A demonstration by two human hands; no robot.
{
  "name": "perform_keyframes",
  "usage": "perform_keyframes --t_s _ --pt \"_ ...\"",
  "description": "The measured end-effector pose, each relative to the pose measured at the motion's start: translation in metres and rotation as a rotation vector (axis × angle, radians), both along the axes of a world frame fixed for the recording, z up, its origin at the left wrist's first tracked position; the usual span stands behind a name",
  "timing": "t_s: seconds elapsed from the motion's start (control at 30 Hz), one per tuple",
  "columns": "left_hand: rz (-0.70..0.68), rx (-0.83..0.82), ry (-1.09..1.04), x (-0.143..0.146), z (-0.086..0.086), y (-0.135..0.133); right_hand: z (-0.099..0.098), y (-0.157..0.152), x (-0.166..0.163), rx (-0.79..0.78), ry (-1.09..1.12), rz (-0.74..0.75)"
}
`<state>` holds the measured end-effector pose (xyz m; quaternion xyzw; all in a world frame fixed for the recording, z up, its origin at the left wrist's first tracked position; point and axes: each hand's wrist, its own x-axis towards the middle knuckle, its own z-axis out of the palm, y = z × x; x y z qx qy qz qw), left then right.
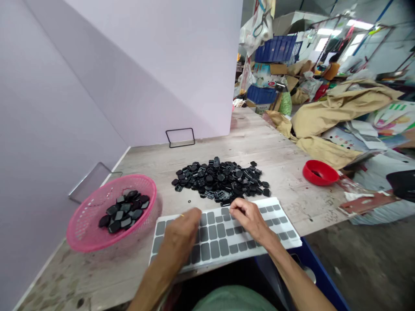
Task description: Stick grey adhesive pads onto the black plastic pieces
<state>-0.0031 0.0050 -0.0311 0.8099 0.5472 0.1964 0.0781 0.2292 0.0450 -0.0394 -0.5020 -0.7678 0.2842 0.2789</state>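
Pale wood-grain table [279, 151]. Large heap of small black plastic pieces [220, 178] at 12 o'clock; far fewer inside pink mesh basket [81, 229], 8 o'clock: seems early. White grey-patched sheet [223, 247] at 6. Right hand [249, 217]: fingertips together; left hand [182, 231]: blurred, cannot tell.

"What's on the table [275, 149]?"
"I've got a pink basket [78, 232] at left, a black heap [220, 178] mid-table, and a sheet [212, 232] along the near edge."
"Farther out?"
"I see a red bowl [324, 179] near the right edge, a wire frame [179, 129] at the back."
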Motion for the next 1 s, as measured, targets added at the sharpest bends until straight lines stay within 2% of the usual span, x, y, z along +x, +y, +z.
perform_keyframes --t_s 0.07,0.13,0.2,0.23,0.3,0.43,0.57,0.67,0.83,0.93,1.0 --pt "0.233 0.125 0.127 -0.029 0.021 0.003 -0.002 -0.007 0.013 -0.069 0.097 -0.060" --pt "0.486 0.165 0.330 -0.053 0.041 0.007 -0.006 -0.014 0.025 -0.154 0.177 -0.122" --pt "0.623 0.191 0.490 -0.064 0.054 0.015 -0.011 -0.022 0.035 -0.217 0.206 -0.154" --pt "0.623 0.198 0.508 -0.064 0.056 0.020 -0.013 -0.026 0.039 -0.239 0.212 -0.161" --pt "0.511 0.183 0.392 -0.050 0.050 0.034 -0.016 -0.032 0.043 -0.278 0.224 -0.168" --pt "0.178 -0.006 0.031 0.006 0.017 0.065 -0.012 -0.042 0.045 -0.299 0.237 -0.176" --pt "-0.012 -0.097 -0.004 0.055 -0.010 0.088 -0.003 -0.048 0.046 -0.306 0.208 -0.184" --pt "-0.036 -0.097 0.007 0.068 -0.017 0.094 0.000 -0.050 0.050 -0.301 0.198 -0.205" --pt "0.012 -0.074 -0.062 0.060 -0.013 0.084 -0.009 -0.049 0.051 -0.303 0.291 -0.217" --pt "0.090 -0.106 -0.300 0.054 -0.010 0.072 -0.017 -0.047 0.042 -0.395 0.430 -0.145" --pt "0.119 -0.239 -0.520 0.054 -0.009 0.060 -0.020 -0.046 0.033 -0.468 0.538 -0.064"
